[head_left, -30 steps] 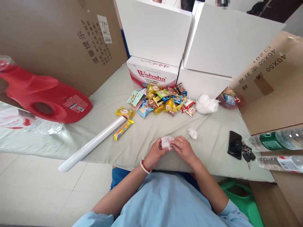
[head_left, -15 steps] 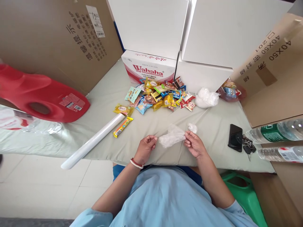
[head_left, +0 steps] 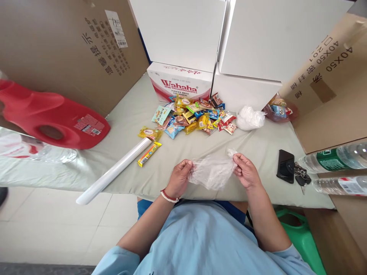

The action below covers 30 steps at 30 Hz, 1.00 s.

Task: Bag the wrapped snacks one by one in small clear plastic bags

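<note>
A thin, clear plastic bag (head_left: pixel 213 172) is stretched between my two hands above the front of the cloth-covered table (head_left: pixel 258 179). My left hand (head_left: pixel 180 177) pinches its left end between thumb and fingers. At the opposite end my right hand (head_left: pixel 245 170) grips the plastic, fingers closed. Partly hidden behind the bag and right hand is a small crumpled wad of clear plastic (head_left: pixel 230 152). Beyond the hands lies a heap of wrapped snacks (head_left: pixel 197 114). A yellow snack bar (head_left: pixel 149 154) rests left of my left hand, alongside a white roll (head_left: pixel 114 172).
Along the back stand a Wahaha carton (head_left: pixel 180 82) and white boxes (head_left: pixel 177 30). A bundle of white plastic (head_left: pixel 250 118) sits right of the snacks. A red jug (head_left: pixel 54 118) lies at left; a phone (head_left: pixel 285 166), keys (head_left: pixel 302 177) and water bottles (head_left: pixel 335 158) are at right.
Both hands now hold the bag, which is spread wider than before. My left hand has taken its left end, and my right hand has moved slightly right.
</note>
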{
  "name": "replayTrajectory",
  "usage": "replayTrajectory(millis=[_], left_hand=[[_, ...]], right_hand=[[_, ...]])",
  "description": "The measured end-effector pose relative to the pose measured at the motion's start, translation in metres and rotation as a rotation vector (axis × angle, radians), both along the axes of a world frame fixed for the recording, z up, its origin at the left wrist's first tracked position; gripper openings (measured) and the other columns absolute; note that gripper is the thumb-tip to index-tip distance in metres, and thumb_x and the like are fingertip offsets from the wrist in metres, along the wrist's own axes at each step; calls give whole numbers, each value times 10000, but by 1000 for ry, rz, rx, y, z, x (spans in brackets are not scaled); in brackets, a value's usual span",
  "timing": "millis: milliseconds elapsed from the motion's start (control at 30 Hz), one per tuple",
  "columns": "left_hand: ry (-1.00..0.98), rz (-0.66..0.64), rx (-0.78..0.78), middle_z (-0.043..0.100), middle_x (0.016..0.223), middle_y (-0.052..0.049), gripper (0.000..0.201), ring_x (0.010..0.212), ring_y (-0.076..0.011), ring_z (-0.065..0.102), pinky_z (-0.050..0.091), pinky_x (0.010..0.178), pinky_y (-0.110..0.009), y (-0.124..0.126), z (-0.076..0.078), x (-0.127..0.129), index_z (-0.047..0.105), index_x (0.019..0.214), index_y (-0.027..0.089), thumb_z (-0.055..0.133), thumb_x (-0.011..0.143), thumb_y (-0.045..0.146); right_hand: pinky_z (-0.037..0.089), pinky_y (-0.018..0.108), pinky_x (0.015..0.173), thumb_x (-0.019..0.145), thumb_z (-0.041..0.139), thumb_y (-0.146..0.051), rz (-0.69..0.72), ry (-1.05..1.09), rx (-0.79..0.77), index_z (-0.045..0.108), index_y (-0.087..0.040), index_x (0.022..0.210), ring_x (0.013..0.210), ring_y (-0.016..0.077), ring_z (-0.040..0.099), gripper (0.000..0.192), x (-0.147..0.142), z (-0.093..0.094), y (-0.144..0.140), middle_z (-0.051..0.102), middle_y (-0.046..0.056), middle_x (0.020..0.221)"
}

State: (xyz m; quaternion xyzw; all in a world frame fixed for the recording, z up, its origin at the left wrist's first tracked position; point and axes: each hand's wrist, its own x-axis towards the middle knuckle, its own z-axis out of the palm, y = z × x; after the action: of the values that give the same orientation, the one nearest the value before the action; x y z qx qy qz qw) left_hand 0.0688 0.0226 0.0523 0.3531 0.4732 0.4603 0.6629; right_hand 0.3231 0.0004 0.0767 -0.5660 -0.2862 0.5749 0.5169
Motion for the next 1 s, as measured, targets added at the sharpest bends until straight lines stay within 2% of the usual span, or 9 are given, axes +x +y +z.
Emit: replayTrajectory(millis=[133, 200, 267, 367, 433, 567, 700, 900, 1000], left_hand=[[55, -11, 45, 581, 699, 18, 472, 651, -120, 483, 419, 650, -254, -4, 0, -4, 620, 748, 200, 751, 762, 654], [100, -42, 102, 584, 691, 12, 461, 665, -130, 497, 429, 677, -265, -7, -1, -1, 628, 743, 201, 723, 800, 648], [138, -88, 163, 595, 700, 3, 450, 695, -143, 518, 441, 718, -279, -10, -2, 1, 634, 744, 200, 710, 825, 637], [147, -109, 214, 601, 710, -1, 430, 718, -148, 531, 446, 746, -286, -12, -2, -1, 644, 751, 197, 699, 851, 612], [130, -30, 208, 605, 719, 3, 409, 713, -140, 527, 444, 733, -277, -10, -3, -9, 652, 767, 198, 698, 860, 593], [46, 204, 117, 583, 710, 27, 398, 671, -116, 502, 442, 673, -251, -3, -9, -33, 618, 774, 209, 763, 794, 579], [-6, 354, 19, 616, 786, 22, 446, 684, -107, 529, 454, 646, -238, 2, -18, -56, 601, 787, 211, 836, 691, 578], [27, 376, 20, 627, 762, 17, 407, 687, -113, 531, 446, 658, -243, 2, -32, -75, 663, 784, 204, 848, 693, 554], [179, 272, 182, 633, 821, -12, 287, 766, -144, 561, 470, 731, -273, -5, -26, -78, 733, 793, 217, 796, 792, 497]], right_hand=[[450, 264, 598, 818, 745, -513, -94, -545, 179, 689, -215, 960, 672, 133, 485, 335, 12, -4, 2, 620, 36, 904], [521, 317, 720, 890, 683, -434, 18, -740, 350, 693, -249, 1173, 772, 160, 551, 338, 0, -1, 6, 623, 90, 1180], [545, 362, 824, 918, 661, -341, 244, -864, 513, 650, -296, 1330, 873, 182, 598, 415, -21, 1, 15, 527, 110, 1420], [535, 392, 917, 936, 642, -249, 542, -998, 648, 747, -290, 1174, 992, 208, 622, 262, -50, -3, 36, 509, 92, 1487], [527, 384, 927, 958, 609, -227, 613, -1012, 684, 782, -261, 1009, 992, 203, 628, 184, -59, -7, 49, 591, 91, 1382], [532, 362, 877, 990, 579, -295, 452, -846, 686, 780, -265, 1009, 920, 187, 636, 204, -46, -6, 48, 633, 86, 1237], [546, 390, 825, 943, 663, -400, 234, -703, 583, 786, -288, 953, 882, 196, 608, 168, -9, -3, 19, 601, 83, 1297], [548, 459, 890, 897, 658, -376, 380, -923, 428, 820, -323, 928, 938, 236, 634, 174, 56, -23, -29, 660, 75, 1241], [565, 446, 846, 916, 612, -366, 262, -1036, 357, 808, -302, 961, 957, 251, 663, 211, 65, -16, -41, 669, 90, 1212]])
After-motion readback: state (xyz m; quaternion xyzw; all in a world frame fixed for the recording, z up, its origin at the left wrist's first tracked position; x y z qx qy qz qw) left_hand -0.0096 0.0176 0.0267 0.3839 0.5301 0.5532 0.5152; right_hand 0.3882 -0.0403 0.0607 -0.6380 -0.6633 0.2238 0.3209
